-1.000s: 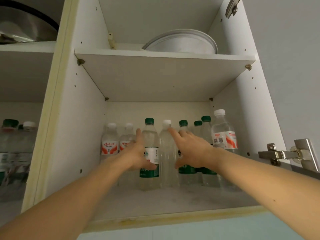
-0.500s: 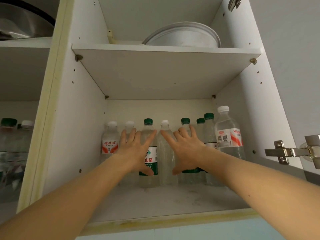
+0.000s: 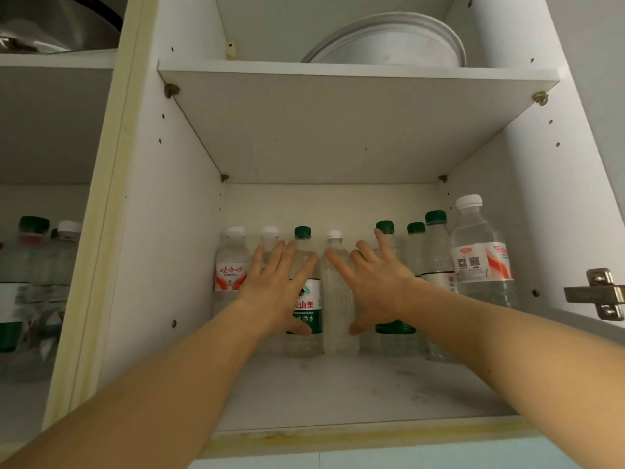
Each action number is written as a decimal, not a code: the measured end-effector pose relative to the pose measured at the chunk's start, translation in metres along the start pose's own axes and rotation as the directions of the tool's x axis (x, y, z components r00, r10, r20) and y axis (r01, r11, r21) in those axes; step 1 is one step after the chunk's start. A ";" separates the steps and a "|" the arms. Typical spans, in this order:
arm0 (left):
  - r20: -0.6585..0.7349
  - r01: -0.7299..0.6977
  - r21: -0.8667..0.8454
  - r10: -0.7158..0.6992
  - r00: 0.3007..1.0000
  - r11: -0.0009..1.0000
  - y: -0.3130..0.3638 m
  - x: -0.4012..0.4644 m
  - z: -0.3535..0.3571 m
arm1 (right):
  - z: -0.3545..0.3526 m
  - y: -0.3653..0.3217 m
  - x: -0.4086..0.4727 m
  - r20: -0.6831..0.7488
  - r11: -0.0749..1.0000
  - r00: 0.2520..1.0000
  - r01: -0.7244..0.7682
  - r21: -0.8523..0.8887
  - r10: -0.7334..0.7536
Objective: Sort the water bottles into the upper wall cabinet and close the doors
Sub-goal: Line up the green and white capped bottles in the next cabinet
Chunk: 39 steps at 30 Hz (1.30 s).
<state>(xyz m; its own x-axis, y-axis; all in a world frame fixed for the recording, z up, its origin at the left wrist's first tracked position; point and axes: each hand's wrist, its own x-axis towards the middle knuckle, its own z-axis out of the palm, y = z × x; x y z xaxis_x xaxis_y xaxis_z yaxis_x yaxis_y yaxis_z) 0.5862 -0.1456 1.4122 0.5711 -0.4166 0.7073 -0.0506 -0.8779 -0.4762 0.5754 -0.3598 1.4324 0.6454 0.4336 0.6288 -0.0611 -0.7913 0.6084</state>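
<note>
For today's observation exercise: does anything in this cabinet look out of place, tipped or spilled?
Nothing stands out. The bottles stand upright in a row on the lower shelf, with no spill visible.

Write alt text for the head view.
Two open hands, left and right, press flat against clear plastic water bottles standing in a row on the lower shelf of an open white wall cabinet; a white bowl sits above.

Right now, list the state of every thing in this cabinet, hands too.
Left hand: open, fingers spread against the bottles.
Right hand: open, fingers spread against the bottles.
Bottles: upright, capped, in a row at the back of the lower shelf.
Big bottle: upright, capped, far right.
Bowl: on the upper shelf.
Hinge: swung out, door open.
</note>
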 end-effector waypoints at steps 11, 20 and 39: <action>0.035 0.029 -0.009 -0.029 0.999 1.000 0.007 0.000 0.001 | 0.008 -0.003 -0.006 -0.045 0.997 0.999 -0.026 0.073 0.029; 0.002 0.000 0.011 0.000 1.000 1.000 -0.001 -0.002 0.001 | 0.008 -0.009 -0.004 -0.065 0.996 0.995 -0.070 0.056 0.073; -0.341 -0.147 -0.202 0.071 0.937 0.968 0.013 -0.020 -0.044 | -0.061 0.039 -0.099 -0.316 0.953 0.918 -0.159 0.259 0.239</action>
<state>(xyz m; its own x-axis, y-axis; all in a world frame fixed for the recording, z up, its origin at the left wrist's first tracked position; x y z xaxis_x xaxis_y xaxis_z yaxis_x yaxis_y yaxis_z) 0.5377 -0.1591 1.4149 0.2526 -0.5334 0.8072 -0.2983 -0.8366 -0.4595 0.4632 -0.4075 1.4234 0.3371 0.3454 0.8758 0.0363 -0.9343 0.3545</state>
